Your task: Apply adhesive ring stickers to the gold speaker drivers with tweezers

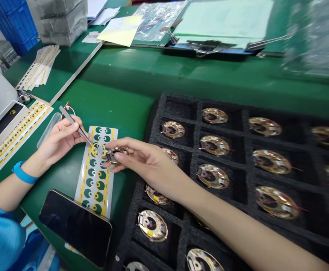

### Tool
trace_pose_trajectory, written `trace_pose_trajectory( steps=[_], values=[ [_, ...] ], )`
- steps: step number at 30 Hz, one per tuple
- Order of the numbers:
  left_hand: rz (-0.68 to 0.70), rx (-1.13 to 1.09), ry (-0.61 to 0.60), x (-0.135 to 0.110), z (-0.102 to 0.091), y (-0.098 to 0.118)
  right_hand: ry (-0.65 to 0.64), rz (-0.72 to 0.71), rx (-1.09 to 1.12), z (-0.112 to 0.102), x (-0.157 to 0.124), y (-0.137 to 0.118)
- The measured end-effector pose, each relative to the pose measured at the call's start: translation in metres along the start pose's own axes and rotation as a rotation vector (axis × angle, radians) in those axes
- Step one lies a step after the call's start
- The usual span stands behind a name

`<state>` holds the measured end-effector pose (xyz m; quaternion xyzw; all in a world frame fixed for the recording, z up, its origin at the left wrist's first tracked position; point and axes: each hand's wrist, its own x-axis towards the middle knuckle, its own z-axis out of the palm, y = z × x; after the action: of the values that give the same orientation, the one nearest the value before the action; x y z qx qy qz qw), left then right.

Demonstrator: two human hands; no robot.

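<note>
My left hand (61,135), with a blue band on the wrist, pinches metal tweezers (76,126). Their tips touch a thin yellow ring-shaped sticker (98,150) above a white-and-yellow sticker sheet (109,180); whether the sticker is fully off the sheet I cannot tell. Close beside the tips, my right hand (134,156) grips a small round gold part (115,155) between thumb and fingers, its far side partly covered. Under my right forearm lies a black foam tray (178,222) whose compartments carry several similar gold round parts (153,225).
A dark phone (76,227) lies by the sheet's near end. More sticker sheets (20,130) lie at the left, along a white box (5,122). Clipped papers (220,22), plastic bags (158,19) and stacked grey boxes (59,22) line the back of the green table (125,82).
</note>
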<state>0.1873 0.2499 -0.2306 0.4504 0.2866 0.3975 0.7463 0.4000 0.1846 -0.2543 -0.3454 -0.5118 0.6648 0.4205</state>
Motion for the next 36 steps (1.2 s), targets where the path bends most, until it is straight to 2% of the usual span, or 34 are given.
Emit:
trace_pose_trajectory(
  steps=[10,16,25,36],
  values=[
    [0.008,-0.014,-0.023,0.0,-0.001,-0.001,0.03,0.033,0.026,0.002,0.001,0.001],
    [0.006,0.008,-0.016,0.0,-0.001,0.0,0.079,0.054,-0.043,0.007,0.0,0.002],
    [-0.014,0.029,0.025,0.0,0.0,-0.001,-0.022,0.046,-0.019,-0.002,-0.003,-0.001],
    [0.02,0.074,0.011,-0.002,0.004,-0.001,0.058,0.102,0.002,0.009,-0.004,0.001]
  ],
)
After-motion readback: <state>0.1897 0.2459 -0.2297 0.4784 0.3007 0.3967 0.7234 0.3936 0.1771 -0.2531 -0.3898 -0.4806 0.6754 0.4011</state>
